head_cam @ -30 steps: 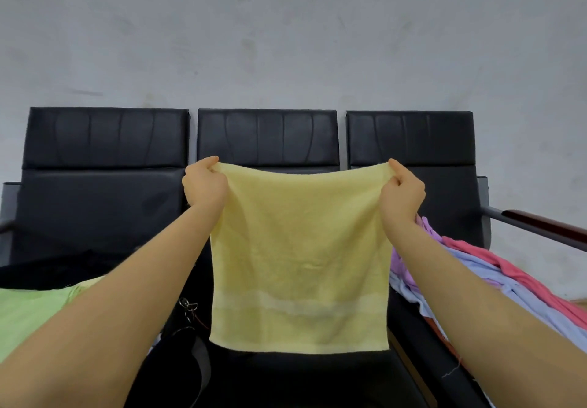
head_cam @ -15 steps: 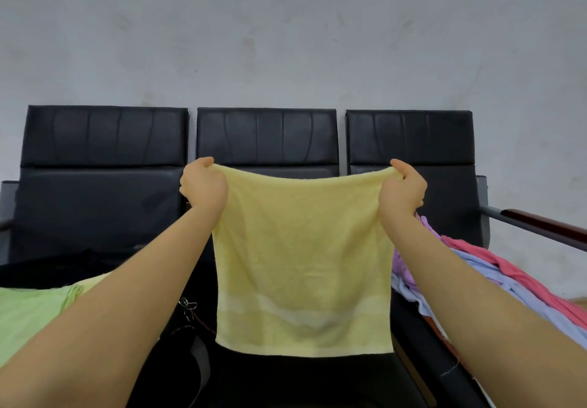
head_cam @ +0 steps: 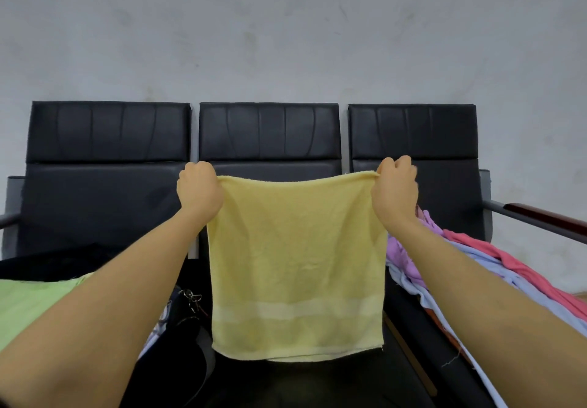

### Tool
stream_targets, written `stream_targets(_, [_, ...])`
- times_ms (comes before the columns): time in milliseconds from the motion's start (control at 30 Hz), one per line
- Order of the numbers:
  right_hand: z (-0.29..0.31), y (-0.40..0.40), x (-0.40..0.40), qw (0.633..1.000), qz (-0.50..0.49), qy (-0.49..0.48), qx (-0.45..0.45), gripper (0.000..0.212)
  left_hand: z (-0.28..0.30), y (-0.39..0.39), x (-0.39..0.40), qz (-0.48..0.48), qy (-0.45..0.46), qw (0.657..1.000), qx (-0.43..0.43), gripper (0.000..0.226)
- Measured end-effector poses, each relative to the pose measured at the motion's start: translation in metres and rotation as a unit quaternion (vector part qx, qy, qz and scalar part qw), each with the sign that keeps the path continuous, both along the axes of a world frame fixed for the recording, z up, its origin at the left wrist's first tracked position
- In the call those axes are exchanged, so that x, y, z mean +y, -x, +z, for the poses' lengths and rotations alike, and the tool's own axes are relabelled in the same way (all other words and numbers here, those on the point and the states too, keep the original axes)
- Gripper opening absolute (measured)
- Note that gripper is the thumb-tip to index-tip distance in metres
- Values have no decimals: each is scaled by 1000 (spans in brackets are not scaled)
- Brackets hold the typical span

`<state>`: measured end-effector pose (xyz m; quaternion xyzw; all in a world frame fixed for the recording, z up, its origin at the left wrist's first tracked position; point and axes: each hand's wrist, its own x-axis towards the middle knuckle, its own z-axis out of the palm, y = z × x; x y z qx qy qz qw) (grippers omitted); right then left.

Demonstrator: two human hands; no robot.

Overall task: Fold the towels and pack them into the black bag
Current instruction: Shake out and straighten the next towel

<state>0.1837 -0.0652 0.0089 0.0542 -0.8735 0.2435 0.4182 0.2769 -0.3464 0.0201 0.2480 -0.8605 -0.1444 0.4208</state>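
My left grip (head_cam: pixel 199 189) and right grip (head_cam: pixel 395 191) each pinch a top corner of the towel (head_cam: pixel 297 264), hanging flat.

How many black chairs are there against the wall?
3. One chair on the left, one chair in the middle behind the yellow towel, one chair on the right. They stand side by side; more could be out of view.

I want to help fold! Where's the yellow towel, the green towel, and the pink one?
yellow towel (head_cam: pixel 297 258): head view, middle of the hanging cloth.
green towel (head_cam: pixel 28 306): head view, flat part at the left edge.
pink towel (head_cam: pixel 495 260): head view, the strip atop the pile on the right.
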Motion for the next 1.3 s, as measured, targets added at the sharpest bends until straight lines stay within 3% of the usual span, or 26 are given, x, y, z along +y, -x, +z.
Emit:
stream_targets(133, [0,3,-2,996,-41,-66,42,25,0,-2,-1,37,31,999,-4,18])
stream_targets(333, [15,0,3,990,-17,-141,26,24,11,-6,-3,7,-19,1000,10,32])
stream_targets(600, [3,0,11,976,-60,-202,-47,19,1,-5,-5,-60,-56,995,52,22])
stream_targets(733, [2,0,12,991,-15,-131,-27,17,-4,-4,-8,-55,-44,997,42,22])
stream_targets(833, [-1,3,13,998,51,0,-42,19,-8,-4,-8,-32,-17,999,9,13])
stream_targets(900, [-5,6,10,993,67,65,-67,22,-13,-5,-7,-22,-13,999,-28,7])
stream_targets(1100, [-27,27,4,960,155,177,-151,31,-38,3,-1,9,-2,987,-163,26])
stream_targets(1200, [-42,37,2,936,174,231,-200,42,-54,15,-8,-19,-64,978,-197,22])
stream_targets(1300, [-53,45,-5,894,184,306,-270,35,-71,30,-10,-117,-227,956,-146,48])
